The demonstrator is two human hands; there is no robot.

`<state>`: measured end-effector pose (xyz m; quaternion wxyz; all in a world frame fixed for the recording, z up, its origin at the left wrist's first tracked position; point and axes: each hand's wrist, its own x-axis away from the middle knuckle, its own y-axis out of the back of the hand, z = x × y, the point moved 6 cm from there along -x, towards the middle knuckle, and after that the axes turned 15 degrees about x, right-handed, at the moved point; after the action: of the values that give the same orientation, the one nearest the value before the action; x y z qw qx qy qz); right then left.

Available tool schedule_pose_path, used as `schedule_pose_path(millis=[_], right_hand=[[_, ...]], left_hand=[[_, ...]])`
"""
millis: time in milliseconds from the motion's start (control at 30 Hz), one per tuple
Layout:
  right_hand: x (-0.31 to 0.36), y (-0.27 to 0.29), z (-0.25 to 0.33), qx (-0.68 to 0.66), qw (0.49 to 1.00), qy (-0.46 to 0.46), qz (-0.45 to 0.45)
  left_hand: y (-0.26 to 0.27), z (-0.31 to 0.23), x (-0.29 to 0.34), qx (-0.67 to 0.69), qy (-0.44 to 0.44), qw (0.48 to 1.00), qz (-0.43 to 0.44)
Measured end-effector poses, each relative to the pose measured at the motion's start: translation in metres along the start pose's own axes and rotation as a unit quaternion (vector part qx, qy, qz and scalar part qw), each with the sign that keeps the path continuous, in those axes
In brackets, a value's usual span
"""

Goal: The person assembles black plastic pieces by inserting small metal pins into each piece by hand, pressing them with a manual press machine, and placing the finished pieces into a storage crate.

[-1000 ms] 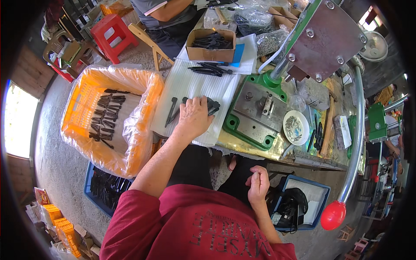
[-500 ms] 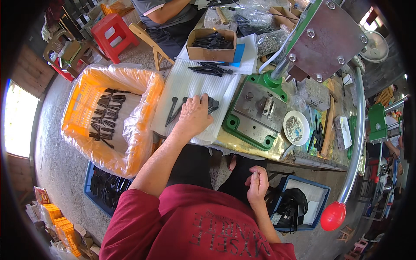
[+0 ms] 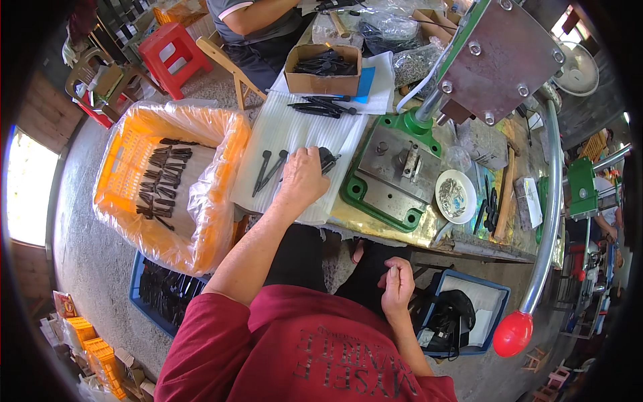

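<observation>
My left hand [image 3: 305, 177] is over a white foam sheet [image 3: 345, 137] on the bench, its fingers bent down and closed round slim black pieces. Dark ends of these black pieces [image 3: 327, 160] stick out on its right side; the fingertips partly hide the rest. Just left of the hand, two long black pieces with rounded heads [image 3: 272, 173] lie slanted side by side. Over my lap, my right hand [image 3: 398, 285] is curled closed with the thumb uppermost; whatever its fingers may hold is hidden.
A plastic-lined orange crate [image 3: 110, 181] with rows of black pieces stands left. Beyond the sheet is a cardboard box [image 3: 325, 84]. On the right are a green-based press [image 3: 382, 211], its red-knobbed lever [image 3: 513, 333] and a bowl of small metal parts [image 3: 455, 196]. A co-worker [image 3: 258, 20] sits opposite.
My left hand has slid slightly right, uncovering more of the second black piece beside it. My right hand stays where it was. The view has shifted a little.
</observation>
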<state>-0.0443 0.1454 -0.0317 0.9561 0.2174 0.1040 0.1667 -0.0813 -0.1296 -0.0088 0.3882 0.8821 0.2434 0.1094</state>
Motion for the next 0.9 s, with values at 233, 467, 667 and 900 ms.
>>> schedule_pose_path(millis=[233, 467, 667, 900], right_hand=[[0.000, -0.004, 0.000, 0.020, 0.999, 0.025, 0.005], [0.000, -0.003, -0.002, 0.015, 1.000, 0.019, 0.005], [0.000, -0.004, 0.000, 0.013, 1.000, 0.014, 0.006], [-0.002, -0.005, 0.002, 0.009, 1.000, 0.000, 0.020]], left_hand=[[0.002, -0.006, 0.003, -0.012, -0.029, 0.999, -0.013], [0.010, -0.002, 0.001, 0.035, 0.011, 0.999, 0.002], [0.021, 0.002, 0.002, 0.086, -0.013, 0.996, -0.037], [0.040, 0.006, 0.006, 0.209, -0.008, 0.975, -0.080]])
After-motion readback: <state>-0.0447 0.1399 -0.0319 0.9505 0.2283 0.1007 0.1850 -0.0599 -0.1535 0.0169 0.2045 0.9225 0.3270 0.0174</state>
